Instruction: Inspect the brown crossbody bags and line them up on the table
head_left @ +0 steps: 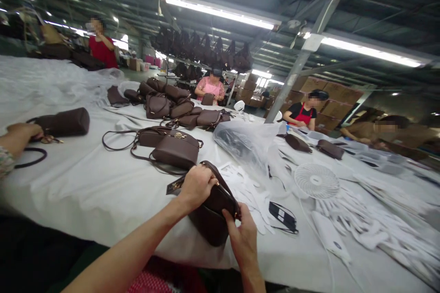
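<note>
A dark brown handbag (210,220) is tilted at the near edge of the white-covered table, between my two hands. My left hand (198,187) is closed at the bag's top opening, its fingers pinched by the zipper edge. On the right, my right hand (243,233) grips the bag's end, thumb on the side and fingers round the corner. A dark tag (174,186) with gold-coloured metal shows beside my left hand. Just beyond lie two more brown handbags, the nearer one (176,152) with a gold clasp and straps looped on the cloth.
Brown handbags (158,105) are piled farther back. Clear plastic (245,144), a white fan (316,181), white strips (371,224) and a black packet (282,217) lie to the right. At left, a co-worker's hand (25,132) holds another handbag (65,122). Other people work around the table.
</note>
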`<state>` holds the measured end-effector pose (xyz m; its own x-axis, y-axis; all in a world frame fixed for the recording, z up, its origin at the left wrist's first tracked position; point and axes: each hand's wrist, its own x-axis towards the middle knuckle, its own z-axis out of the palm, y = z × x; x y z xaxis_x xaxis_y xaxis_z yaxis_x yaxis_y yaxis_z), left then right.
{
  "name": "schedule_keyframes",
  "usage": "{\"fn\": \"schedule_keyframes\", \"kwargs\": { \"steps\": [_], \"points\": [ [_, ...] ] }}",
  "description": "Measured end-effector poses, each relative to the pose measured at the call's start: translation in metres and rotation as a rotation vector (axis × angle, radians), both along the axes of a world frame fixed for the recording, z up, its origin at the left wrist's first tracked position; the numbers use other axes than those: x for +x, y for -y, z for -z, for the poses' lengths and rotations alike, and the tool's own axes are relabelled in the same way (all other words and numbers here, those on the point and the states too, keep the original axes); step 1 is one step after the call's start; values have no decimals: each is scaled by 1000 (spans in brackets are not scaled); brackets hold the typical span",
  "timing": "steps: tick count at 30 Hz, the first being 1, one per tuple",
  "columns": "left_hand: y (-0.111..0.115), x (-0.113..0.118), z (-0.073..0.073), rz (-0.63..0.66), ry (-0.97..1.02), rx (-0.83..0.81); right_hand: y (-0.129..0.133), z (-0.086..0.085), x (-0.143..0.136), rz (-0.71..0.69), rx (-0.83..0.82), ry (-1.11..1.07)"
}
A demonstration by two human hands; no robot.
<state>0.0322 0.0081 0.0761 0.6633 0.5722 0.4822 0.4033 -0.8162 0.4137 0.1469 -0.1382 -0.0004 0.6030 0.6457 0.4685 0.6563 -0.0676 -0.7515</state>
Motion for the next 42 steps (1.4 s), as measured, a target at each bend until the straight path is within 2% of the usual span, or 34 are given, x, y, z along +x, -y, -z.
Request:
{"fn": "schedule_keyframes", "kwargs": {
  "steps": [4,9,11,14,16,18,20,24,26,29,32,34,35,37,40,42],
  "points": [
    [-3,4,3,24,83,1,0,-15,3,-94,43,124],
    [-4,-1,5,67,126,-20,-1,-41,7,-206,5,82],
    [-4,-1,7,71,121,-11,-3,-45,6,-180,13,93],
    [-4,-2,9,77,130,31,-9,-46,2,-65,71,171],
    [-5,-7,6,157,92,44,-14,-45,-1,8,111,221],
    [-8,-17,-2,298,43,42,-17,-45,-2,22,116,252],
    [-12,-30,-15,384,81,19,-19,-45,0,-15,95,281],
    [-29,-42,-50,347,262,-4,-21,-42,6,-36,59,348],
    [-40,-36,-65,408,172,-21,-22,-38,9,0,57,394],
    [-59,-21,-81,640,-99,-209,-24,-33,12,35,47,444],
    [-73,-13,-91,867,-252,-447,-23,-29,15,62,32,453],
    [-78,-14,-93,923,-293,-487,-23,-29,16,78,23,452],
    [-79,-14,-93,920,-305,-454,-22,-28,17,81,22,455],
    [-78,-15,-90,849,-307,-284,-23,-28,17,79,19,472],
    [-72,-8,-76,557,-237,106,-25,-26,12,71,41,529],
    [-66,1,-62,334,-188,278,-27,-24,9,76,69,568]
  ]
}}
